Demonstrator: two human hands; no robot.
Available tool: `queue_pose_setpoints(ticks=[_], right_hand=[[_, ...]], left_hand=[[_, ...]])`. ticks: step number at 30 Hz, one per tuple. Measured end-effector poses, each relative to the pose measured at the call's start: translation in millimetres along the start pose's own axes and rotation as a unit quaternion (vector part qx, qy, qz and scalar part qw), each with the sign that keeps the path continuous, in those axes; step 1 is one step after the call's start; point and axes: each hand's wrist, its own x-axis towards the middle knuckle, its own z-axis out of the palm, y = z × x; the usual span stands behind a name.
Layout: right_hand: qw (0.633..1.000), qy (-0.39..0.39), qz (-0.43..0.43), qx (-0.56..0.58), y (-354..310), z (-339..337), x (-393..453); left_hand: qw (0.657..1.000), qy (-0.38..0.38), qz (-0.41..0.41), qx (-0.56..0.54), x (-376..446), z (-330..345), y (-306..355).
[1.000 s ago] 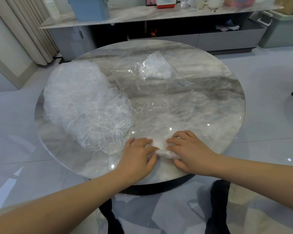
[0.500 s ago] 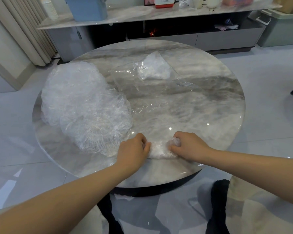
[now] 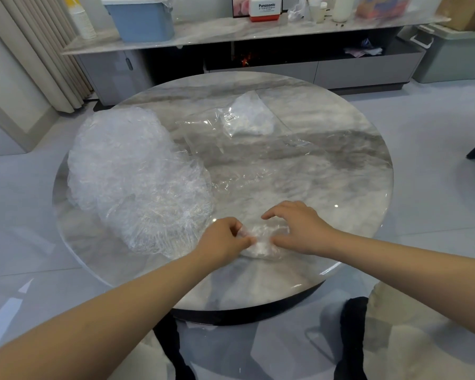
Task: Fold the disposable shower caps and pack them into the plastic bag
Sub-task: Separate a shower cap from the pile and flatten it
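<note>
A small folded clear shower cap (image 3: 261, 241) lies near the front edge of the round marble table (image 3: 340, 160). My left hand (image 3: 225, 239) pinches its left end with curled fingers. My right hand (image 3: 299, 229) arches over its right side, thumb and fingers curved round it. A big heap of loose crinkled shower caps (image 3: 132, 179) covers the table's left part. A flat clear plastic bag (image 3: 258, 149) lies across the middle, with a wad of white folded caps (image 3: 248, 116) inside its far end.
Behind the table runs a low grey TV cabinet (image 3: 258, 34) with a blue box (image 3: 140, 17) and bottles on top. A green bin (image 3: 453, 50) stands at the far right, curtains (image 3: 39, 50) at the left. My knees are under the table's front edge.
My hands went from pressing the cap flat to gripping its two ends. Now the right hand has lifted and spread over the bundle while the left keeps its pinch.
</note>
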Motion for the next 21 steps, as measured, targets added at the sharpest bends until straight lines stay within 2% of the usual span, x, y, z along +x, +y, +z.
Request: queue_pose_setpoints(ticks=[5, 11, 13, 15, 17, 19, 21], right_hand=[[0.995, -0.05, -0.01, 0.087, -6, -18, 9], [0.983, -0.068, 0.033, 0.169, -11, -30, 23], [0.98, -0.036, 0.055, 0.19, -11, -34, 27], [0.973, -0.003, 0.079, 0.218, -11, -39, 33], [0.965, 0.029, 0.092, 0.243, -9, -43, 38], [0.953, 0.054, 0.102, 0.281, -7, -45, 41], [0.944, 0.047, 0.101, 0.311, -8, -46, 43]], left_hand=[[0.993, -0.024, -0.013, -0.112, 10, -19, 20], [0.987, -0.049, -0.014, -0.152, 22, -30, 39], [0.995, 0.005, -0.006, -0.1, 25, -31, 42], [0.995, 0.098, 0.005, -0.019, 28, -32, 41], [0.99, 0.14, 0.001, -0.008, 25, -34, 44], [0.99, 0.104, -0.035, -0.085, 25, -34, 46], [0.975, 0.042, -0.07, -0.205, 27, -34, 50]])
